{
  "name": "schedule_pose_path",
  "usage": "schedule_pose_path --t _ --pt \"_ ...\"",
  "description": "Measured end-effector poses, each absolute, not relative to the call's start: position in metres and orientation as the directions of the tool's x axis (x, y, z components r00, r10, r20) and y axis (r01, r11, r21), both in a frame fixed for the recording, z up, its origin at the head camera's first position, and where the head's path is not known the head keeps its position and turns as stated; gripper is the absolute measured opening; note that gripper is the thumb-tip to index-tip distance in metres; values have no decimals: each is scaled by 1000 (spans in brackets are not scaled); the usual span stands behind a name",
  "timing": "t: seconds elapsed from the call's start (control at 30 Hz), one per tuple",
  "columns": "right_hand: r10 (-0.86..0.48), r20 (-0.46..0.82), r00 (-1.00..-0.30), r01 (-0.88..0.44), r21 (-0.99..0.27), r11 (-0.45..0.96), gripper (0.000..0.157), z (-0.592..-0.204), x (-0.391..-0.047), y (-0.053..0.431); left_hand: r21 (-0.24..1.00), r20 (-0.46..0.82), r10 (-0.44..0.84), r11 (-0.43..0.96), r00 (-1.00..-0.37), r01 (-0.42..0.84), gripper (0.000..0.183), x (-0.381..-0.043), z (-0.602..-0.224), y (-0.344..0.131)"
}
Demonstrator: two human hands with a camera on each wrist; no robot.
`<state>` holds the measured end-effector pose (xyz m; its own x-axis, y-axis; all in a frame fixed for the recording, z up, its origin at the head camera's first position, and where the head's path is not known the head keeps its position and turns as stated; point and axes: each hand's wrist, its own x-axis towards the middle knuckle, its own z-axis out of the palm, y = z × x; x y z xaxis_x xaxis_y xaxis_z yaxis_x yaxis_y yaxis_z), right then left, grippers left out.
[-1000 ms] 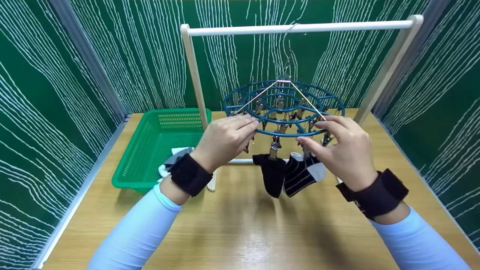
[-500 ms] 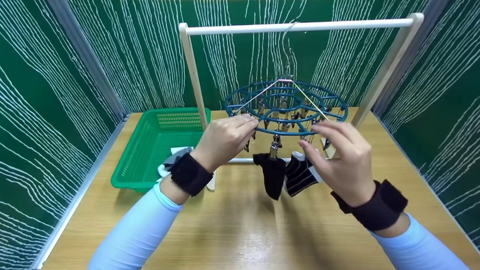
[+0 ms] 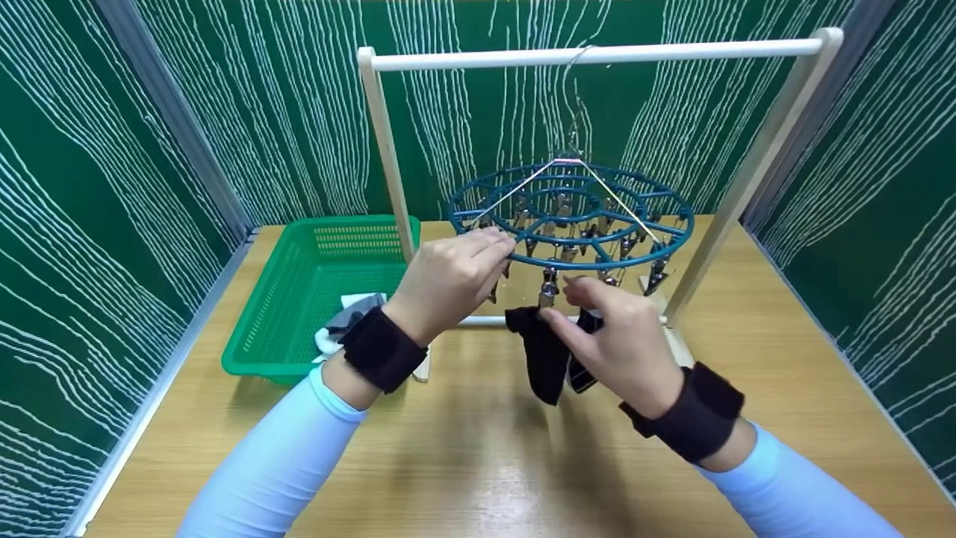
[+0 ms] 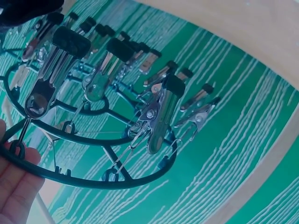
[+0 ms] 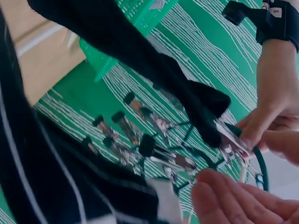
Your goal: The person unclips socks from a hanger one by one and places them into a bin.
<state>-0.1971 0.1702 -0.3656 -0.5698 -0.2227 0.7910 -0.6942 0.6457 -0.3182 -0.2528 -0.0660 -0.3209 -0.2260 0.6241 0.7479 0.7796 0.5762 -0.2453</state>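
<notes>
A round teal clip hanger (image 3: pixel 620 263) hangs from a white rail. My left hand (image 3: pixel 455 273) holds its rim at the front left; in the left wrist view the fingers (image 4: pixel 21 184) lie against the ring. Clipped at the front is a black sock (image 3: pixel 544 366), under a metal clip (image 3: pixel 547 290). My right hand (image 3: pixel 627 344) is beside that clip, thumb and fingers apart. Behind the right hand, a black striped sock (image 3: pixel 580 379) is partly hidden; the right wrist view shows more of this striped sock (image 5: pixel 79 163).
A green basket (image 3: pixel 254 329) with grey and white socks (image 3: pixel 362 310) stands on the table at the left. The rack's wooden posts (image 3: pixel 762 172) rise on both sides of the hanger. Several other metal clips (image 3: pixel 657 276) dangle from the ring.
My right hand has left the ring's right side and the striped sock's clip, moving left and slightly down to the black sock's clip. My left hand has stayed on the rim.
</notes>
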Motion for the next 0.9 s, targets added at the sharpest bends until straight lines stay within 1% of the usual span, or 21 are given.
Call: schedule_pose_path --t 0.07,0.13,0.23,0.33,0.47,0.67,0.77,0.9 --pt "-222 746 -628 -663 -364 654 25 -367 -200 166 -242 750 623 571 -222 785 14 -253 -322 -66" --pt "-216 709 -671 -642 -410 649 24 -367 -203 163 -236 752 622 565 -220 791 15 -254 -324 -67" --pt "-216 664 -716 -629 -477 614 25 -365 -207 160 -227 755 619 558 -218 798 15 -255 -326 -68" --pt "-220 630 -745 -618 -527 583 26 -361 -211 159 -213 755 616 557 -227 803 16 -255 -328 -70" --pt "-221 614 -758 -612 -550 568 22 -360 -213 159 -190 759 606 558 -240 808 16 -256 -330 -71" --pt "-229 636 -737 -624 -511 590 16 -363 -216 158 -159 791 563 565 -238 809 20 -255 -335 -73" --pt "-233 646 -727 -633 -499 592 14 -363 -216 157 -152 814 536 569 -225 808 23 -253 -338 -74" --pt "-227 661 -716 -637 -484 601 14 -363 -217 157 -156 847 498 566 -185 809 25 -247 -342 -75"
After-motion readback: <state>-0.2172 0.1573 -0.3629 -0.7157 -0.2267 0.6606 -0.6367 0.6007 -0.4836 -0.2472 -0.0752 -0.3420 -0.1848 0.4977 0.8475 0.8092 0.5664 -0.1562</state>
